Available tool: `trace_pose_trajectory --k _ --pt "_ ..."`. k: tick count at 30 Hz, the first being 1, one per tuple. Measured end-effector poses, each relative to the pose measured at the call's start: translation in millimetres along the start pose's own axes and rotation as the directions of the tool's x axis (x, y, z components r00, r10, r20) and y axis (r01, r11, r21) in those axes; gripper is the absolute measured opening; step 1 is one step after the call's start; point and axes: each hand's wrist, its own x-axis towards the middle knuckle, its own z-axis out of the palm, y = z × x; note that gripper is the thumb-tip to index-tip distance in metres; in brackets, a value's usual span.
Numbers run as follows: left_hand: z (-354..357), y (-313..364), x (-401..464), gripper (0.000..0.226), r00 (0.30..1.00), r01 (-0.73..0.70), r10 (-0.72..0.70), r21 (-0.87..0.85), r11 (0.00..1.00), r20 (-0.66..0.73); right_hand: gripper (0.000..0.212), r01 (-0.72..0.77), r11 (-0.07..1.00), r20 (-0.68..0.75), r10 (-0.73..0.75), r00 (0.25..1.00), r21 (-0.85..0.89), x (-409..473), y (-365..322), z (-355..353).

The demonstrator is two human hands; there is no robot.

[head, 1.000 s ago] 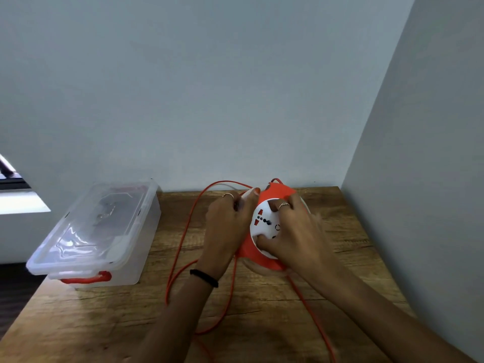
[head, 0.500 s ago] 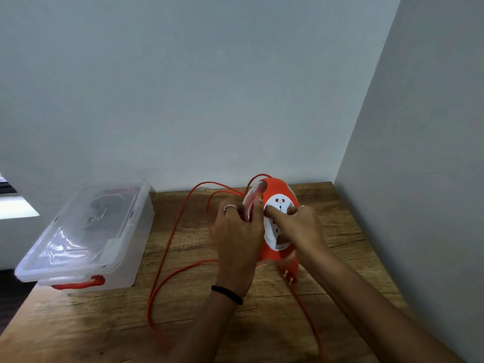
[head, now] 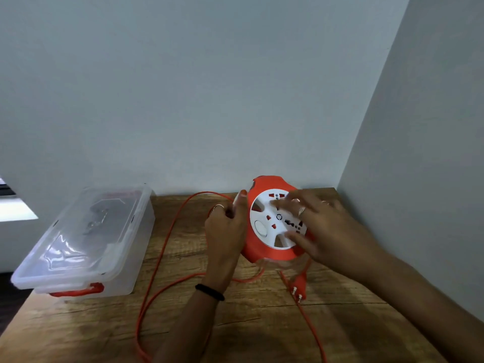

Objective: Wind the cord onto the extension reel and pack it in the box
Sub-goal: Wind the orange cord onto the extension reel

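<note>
An orange extension reel (head: 264, 251) with a white socket face stands tilted on the wooden table (head: 262, 323), facing me. My left hand (head: 226, 231) grips its left rim and handle, thumb up along the edge. My right hand (head: 322, 226) lies on the white face with fingers spread, somewhat blurred. The orange cord (head: 159, 260) loops loosely over the table to the left and runs toward the front edge. Its plug (head: 299, 286) with metal pins lies just below the reel. The clear plastic box (head: 86, 239) with its lid on and an orange latch sits at the left.
Grey walls close the table off at the back and on the right, forming a corner behind the reel. A second run of cord (head: 313, 334) trails to the front right. The table's left edge is beside the box.
The reel has turned from edge-on to facing me. My right hand moved from pinching the hub to lying spread across the white face. The plug now lies in the open below the reel.
</note>
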Motion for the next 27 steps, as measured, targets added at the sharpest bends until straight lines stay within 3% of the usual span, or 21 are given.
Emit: trace_pose_trajectory --k 2,4,12,15,20,22,25,27 --pt "-4.2 3.3 4.3 0.058 0.999 0.001 0.0 -0.024 1.0 0.048 0.057 0.117 0.983 0.027 -0.115 0.993 -0.138 -0.7 -1.1 4.9" --pt "-8.4 11.6 8.7 0.052 0.997 -0.036 0.037 -0.019 0.999 0.067 0.056 0.136 0.972 0.01 -0.137 0.991 -0.194 1.7 -4.7 7.1" --pt "-25.1 70.6 43.3 0.054 0.969 -0.235 0.231 0.034 0.971 0.089 0.064 0.04 0.999 -0.008 -0.04 0.999 -0.002 45.4 -16.6 -34.2" --pt "-30.9 81.6 50.1 0.056 0.954 -0.265 0.265 -0.017 0.964 0.141 0.067 -0.002 1.0 0.002 0.002 1.0 -0.008 53.4 -21.5 -51.7" --pt "-40.1 83.4 44.6 0.069 0.951 -0.246 0.252 -0.058 0.968 0.176 0.063 0.058 0.998 0.029 -0.058 0.998 0.016 48.2 -26.8 -65.5" --pt "-46.2 83.9 43.7 0.077 0.949 -0.242 0.252 -0.073 0.967 0.192 0.051 0.019 0.989 -0.075 -0.008 0.997 0.143 43.1 -24.8 -71.7" --pt "-55.6 89.5 44.2 0.078 0.93 -0.244 0.25 -0.055 0.968 0.268 0.041 -0.053 0.969 -0.321 0.131 0.938 0.241 43.1 -13.1 -66.9" --pt "-57.6 94.7 44.4 0.085 0.905 -0.282 0.27 -0.011 0.959 0.328 0.05 -0.165 0.92 -0.263 0.268 0.927 0.355 49.3 -1.5 -56.5"
